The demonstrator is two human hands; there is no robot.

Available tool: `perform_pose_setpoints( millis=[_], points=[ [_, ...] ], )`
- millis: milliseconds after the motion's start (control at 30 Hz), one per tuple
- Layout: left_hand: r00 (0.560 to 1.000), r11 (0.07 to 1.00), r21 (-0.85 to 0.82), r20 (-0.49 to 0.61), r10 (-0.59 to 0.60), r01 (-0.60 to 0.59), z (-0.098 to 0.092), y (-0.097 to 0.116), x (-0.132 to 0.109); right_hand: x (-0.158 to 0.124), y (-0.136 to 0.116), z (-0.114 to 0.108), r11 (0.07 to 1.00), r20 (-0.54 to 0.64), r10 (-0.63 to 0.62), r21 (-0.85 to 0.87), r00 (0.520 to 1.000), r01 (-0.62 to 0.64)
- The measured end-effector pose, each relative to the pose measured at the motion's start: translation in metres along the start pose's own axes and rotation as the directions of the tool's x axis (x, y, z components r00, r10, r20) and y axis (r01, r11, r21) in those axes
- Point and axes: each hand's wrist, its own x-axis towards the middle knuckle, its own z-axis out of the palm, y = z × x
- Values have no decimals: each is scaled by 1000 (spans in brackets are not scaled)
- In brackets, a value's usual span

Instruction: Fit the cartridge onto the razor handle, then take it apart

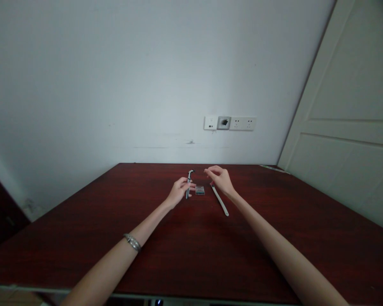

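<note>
My left hand (178, 191) grips a slim black-and-white razor (188, 187) by its handle, upright, with its angled head at the top. Just right of those fingers lies a small clear plastic case (199, 190), with dark parts showing inside. My right hand (220, 178) is raised over the table to the right of the case. Its thumb and forefinger are pinched together; whatever they hold is too small to make out. Below this hand a long white handle (220, 199) slants toward me, its far end partly hidden near the fingers.
The dark red wooden table (191, 246) reaches back to a pale wall. Sockets and switch plates (230, 123) are set in that wall. A white panelled door (347, 119) stands along the right side. A thin pale strip (274, 169) lies at the back right edge.
</note>
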Motion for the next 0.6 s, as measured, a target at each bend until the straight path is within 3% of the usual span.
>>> perform_pose_setpoints(
  millis=[100, 233, 367, 600],
  points=[
    [999, 997, -75, -46, -13, 10, -5, 2, 2, -4, 1, 5, 989, -14, 17, -148, 1000, -19],
    [997, 989, -146, -81, -9, -3, -8, 2, 7, -13, 0, 19, 941, 164, 21, -336, 986, 36],
    [995, 985, -175, -99, -19, 1, -8, 2, 12, -26, -8, 36, 910, 330, 28, -399, 944, 112],
    [991, 973, -211, -73, -111, 94, -3, 9, 13, -30, -22, 52, 858, 442, 68, -483, 894, 173]
  ],
)
